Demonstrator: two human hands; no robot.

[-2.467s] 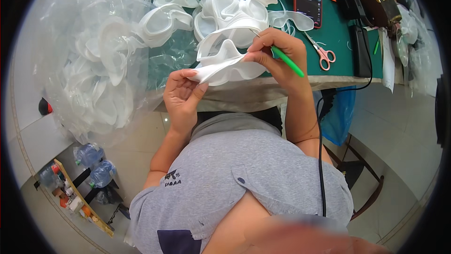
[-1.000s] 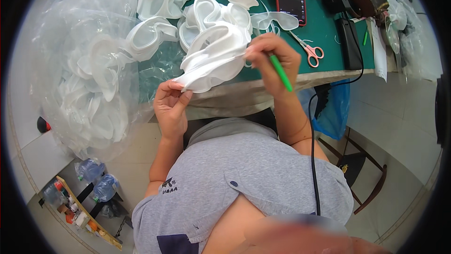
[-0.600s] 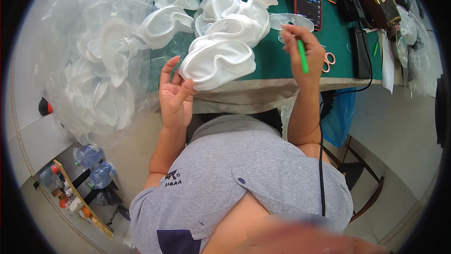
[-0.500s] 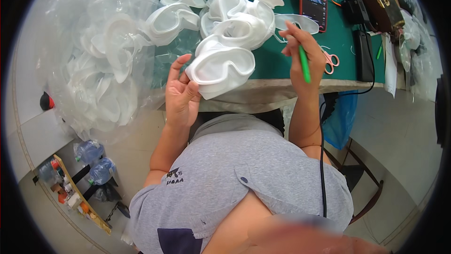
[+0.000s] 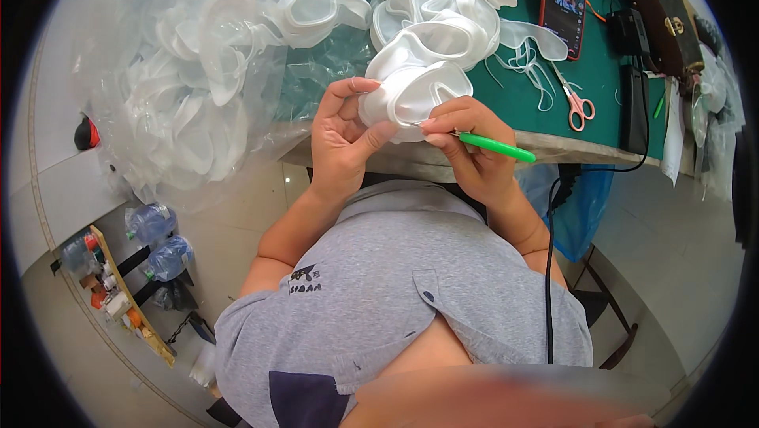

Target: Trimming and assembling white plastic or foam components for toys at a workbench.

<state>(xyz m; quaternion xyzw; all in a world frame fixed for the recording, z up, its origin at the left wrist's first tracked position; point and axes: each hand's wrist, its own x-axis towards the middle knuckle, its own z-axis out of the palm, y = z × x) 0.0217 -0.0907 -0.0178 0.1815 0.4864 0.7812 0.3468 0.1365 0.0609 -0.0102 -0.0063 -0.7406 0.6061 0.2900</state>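
A white, translucent mask skirt (image 5: 439, 84), shaped like a diving mask, is pinched along its left side by my left hand (image 5: 341, 147). My right hand (image 5: 478, 143) grips a slim green-handled tool (image 5: 498, 146). Its thin tip meets the skirt's near rim, where my fingertips partly hide it. Just beyond lies a heap of similar white mask skirts (image 5: 474, 20) on the green table (image 5: 514, 107). To the right of them are thin white trimmed strips (image 5: 536, 80) and a flat translucent mask-shaped piece (image 5: 539, 38).
A large clear plastic bag (image 5: 103, 1) full of white skirts bulges on the left. Pink-handled scissors (image 5: 581, 107), a phone (image 5: 564, 5) and a black box (image 5: 632, 107) sit on the right. A black cable (image 5: 550, 270) hangs over the table edge.
My right hand has come down and left from above the table, bringing the tool's tip to the skirt. My left hand still holds the skirt. The whole view has shifted slightly.
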